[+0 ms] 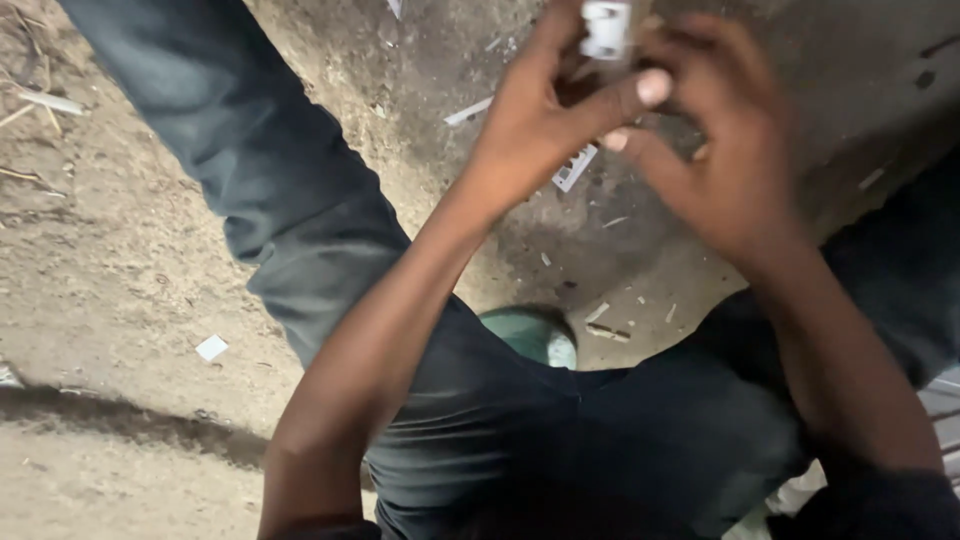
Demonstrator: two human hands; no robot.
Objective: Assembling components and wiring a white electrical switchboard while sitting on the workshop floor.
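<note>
White plastic part (606, 28), both hands raised, L hand (545, 120) & R hand (722, 150) fingers pinching it

Looks like a rough outdoor work spot or bare yard, not a proper workshop: packed dirt ground (110, 270), dry straw bits (40, 100), and small white scraps (211, 347) scattered over the dusty floor.

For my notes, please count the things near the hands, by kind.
Hands: 2, left and right
White plastic part, held by both hands: 1
White strip on the ground: 1
Green shoe: 1
Total: 5
</note>
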